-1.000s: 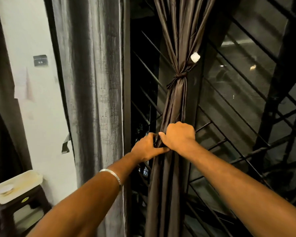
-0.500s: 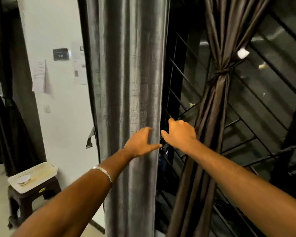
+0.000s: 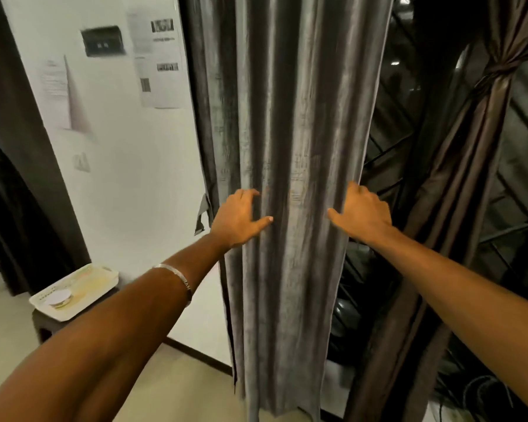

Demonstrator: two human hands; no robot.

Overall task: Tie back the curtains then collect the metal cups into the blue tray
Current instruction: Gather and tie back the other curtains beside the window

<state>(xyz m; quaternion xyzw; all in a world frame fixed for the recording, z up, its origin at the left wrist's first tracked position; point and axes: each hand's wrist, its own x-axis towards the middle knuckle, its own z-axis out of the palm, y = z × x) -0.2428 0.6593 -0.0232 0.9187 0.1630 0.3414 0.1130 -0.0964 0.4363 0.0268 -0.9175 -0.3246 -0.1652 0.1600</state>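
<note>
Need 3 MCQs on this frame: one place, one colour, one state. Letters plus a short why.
1. Where is the white tray?
A. lower left, on a dark stool
B. on the window grille
C. in the right hand

2. What colour is the curtain between the hands?
A. red
B. grey
C. blue

3. State of the brown curtain at right?
A. hanging loose
B. lying on the floor
C. knotted

Answers: 1 A, it sits on the stool by the wall. 2 B, silvery grey folds. 3 C, a knot cinches it.

The left hand and right hand flank the grey curtain.
</note>
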